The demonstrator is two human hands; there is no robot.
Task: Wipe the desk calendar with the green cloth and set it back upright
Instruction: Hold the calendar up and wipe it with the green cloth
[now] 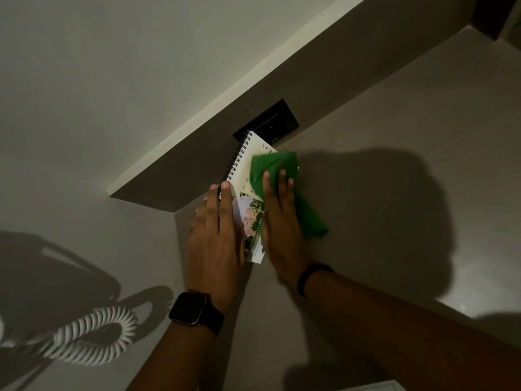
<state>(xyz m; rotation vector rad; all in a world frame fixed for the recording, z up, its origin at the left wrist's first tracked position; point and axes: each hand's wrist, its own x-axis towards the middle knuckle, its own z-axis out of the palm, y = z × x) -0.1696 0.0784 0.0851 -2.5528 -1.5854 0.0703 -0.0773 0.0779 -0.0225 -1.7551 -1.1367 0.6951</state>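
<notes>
Hands: left (218,235) flat on calendar (248,167), right (279,210) presses green cloth (282,170), hiding dates.

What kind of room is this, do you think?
Probably a hotel room or office desk nook: a spiral-bound desk calendar, a black wall socket just above the desk, and a coiled white phone-style cord.

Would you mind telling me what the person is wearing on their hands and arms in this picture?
Both forearms are bare, with no sleeves in view. The left hand has a smartwatch at the wrist, with a dark rectangular face and a dark strap. The right hand has a slim black band at the wrist. No gloves or rings show on the fingers.
</notes>
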